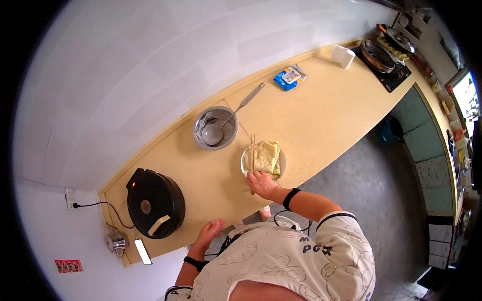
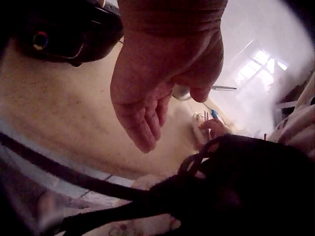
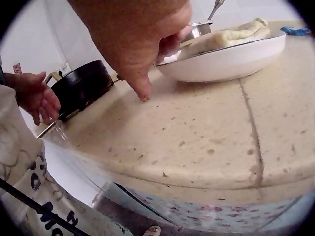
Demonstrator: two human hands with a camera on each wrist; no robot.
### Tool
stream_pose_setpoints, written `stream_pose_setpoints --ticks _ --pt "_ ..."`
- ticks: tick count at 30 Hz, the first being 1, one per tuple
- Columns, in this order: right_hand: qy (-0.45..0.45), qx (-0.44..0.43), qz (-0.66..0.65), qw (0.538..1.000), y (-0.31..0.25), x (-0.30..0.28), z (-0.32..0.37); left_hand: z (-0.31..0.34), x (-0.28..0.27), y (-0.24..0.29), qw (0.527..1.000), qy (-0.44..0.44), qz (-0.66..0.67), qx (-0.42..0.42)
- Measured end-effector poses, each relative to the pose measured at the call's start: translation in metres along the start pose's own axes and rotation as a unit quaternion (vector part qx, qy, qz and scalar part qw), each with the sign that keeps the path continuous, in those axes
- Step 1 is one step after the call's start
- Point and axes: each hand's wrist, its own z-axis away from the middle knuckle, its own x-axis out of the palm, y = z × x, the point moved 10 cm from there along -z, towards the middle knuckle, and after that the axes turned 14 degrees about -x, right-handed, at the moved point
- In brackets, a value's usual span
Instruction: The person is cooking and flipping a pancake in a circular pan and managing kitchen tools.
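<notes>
A white plate (image 1: 282,169) of folded flatbread (image 1: 266,155) sits on the counter, and a pair of wooden chopsticks (image 1: 252,145) lies across it. My right hand (image 1: 262,184) reaches over the plate's near rim, its fingers on the lower part of the chopsticks. In the right wrist view the thumb (image 3: 140,88) points down, apart from the fingers; the chopsticks are hidden there. My left hand (image 1: 211,232) hangs in front of the counter's edge, relaxed, with nothing in it. It is nearest to a round black electric griddle (image 1: 165,200) with its lid down.
Behind the plate stands a steel bowl (image 1: 197,131) with a ladle (image 1: 243,104) in it. Wet wipes (image 1: 287,83), a paper roll (image 1: 343,56) and a pan (image 1: 377,62) on a black cooktop (image 1: 394,80) are farther right. A phone (image 1: 142,252) lies by the left edge.
</notes>
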Motion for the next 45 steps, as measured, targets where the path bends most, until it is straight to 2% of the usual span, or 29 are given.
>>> stream_pose_setpoints --ticks 3,5,9,11,13,14,16,17,18,20,21,23,24,25,27,28,32,34,39,45 --pt "0.008 -0.002 0.009 1.0 0.002 -0.002 0.0 -0.018 0.002 0.014 1.0 -0.019 -0.022 0.009" --pt "0.026 -0.009 0.005 1.0 -0.002 -0.01 0.0 -0.009 0.011 0.059 0.998 -0.023 -0.022 0.056" --pt "0.029 -0.006 -0.016 0.999 -0.004 -0.03 0.006 -0.047 0.012 0.122 0.995 -0.015 -0.046 0.084" --pt "0.046 -0.01 -0.032 0.998 -0.007 -0.045 0.017 -0.064 0.014 0.153 0.997 -0.023 0.0 0.077" --pt "0.145 0.031 -0.096 0.984 0.0 -0.074 0.04 -0.086 0.011 0.179 0.991 -0.04 0.098 0.083" --pt "0.144 0.037 -0.09 0.985 0.0 -0.085 0.052 -0.101 0.011 0.193 0.991 -0.046 0.094 0.085" --pt "0.137 0.186 -0.107 0.967 0.023 -0.102 0.092 -0.135 0.006 0.209 0.966 -0.077 0.242 0.056" --pt "0.158 0.233 -0.092 0.955 0.027 -0.112 0.116 -0.147 0.008 0.218 0.967 -0.086 0.233 0.057" --pt "0.18 0.278 -0.077 0.94 0.029 -0.12 0.142 -0.158 0.004 0.223 0.954 -0.079 0.287 0.043" --pt "0.209 0.352 0.011 0.912 0.019 -0.138 0.195 -0.194 -0.002 0.226 0.929 -0.079 0.36 0.031" --pt "0.212 0.392 0.04 0.894 0.01 -0.144 0.22 -0.214 -0.002 0.226 0.932 -0.092 0.35 0.03" --pt "0.212 0.441 0.077 0.869 -0.017 -0.151 0.263 -0.24 -0.017 0.223 0.928 -0.049 0.363 0.069" --pt "0.197 0.5 0.08 0.84 -0.031 -0.148 0.289 -0.237 -0.019 0.225 0.931 -0.055 0.348 0.098" --pt "0.182 0.557 0.081 0.806 -0.047 -0.144 0.313 -0.233 -0.015 0.225 0.934 -0.061 0.34 0.093" --pt "0.18 0.588 0.102 0.782 -0.083 -0.147 0.333 -0.219 -0.017 0.231 0.905 -0.074 0.4 0.122" --pt "0.179 0.609 0.124 0.763 -0.098 -0.151 0.344 -0.214 -0.018 0.232 0.917 -0.065 0.376 0.116" --pt "0.196 0.635 0.175 0.727 -0.151 -0.155 0.374 -0.199 -0.02 0.245 0.939 -0.093 0.311 0.118" --pt "0.205 0.675 0.164 0.69 -0.171 -0.156 0.394 -0.166 -0.015 0.254 0.947 -0.113 0.271 0.131" --pt "0.243 0.696 0.184 0.65 -0.195 -0.168 0.443 -0.07 0.004 0.275 0.953 -0.143 0.199 0.178" --pt "0.333 0.707 0.179 0.598 -0.193 -0.214 0.53 0.03 0.086 0.262 0.969 -0.169 0.077 0.162"
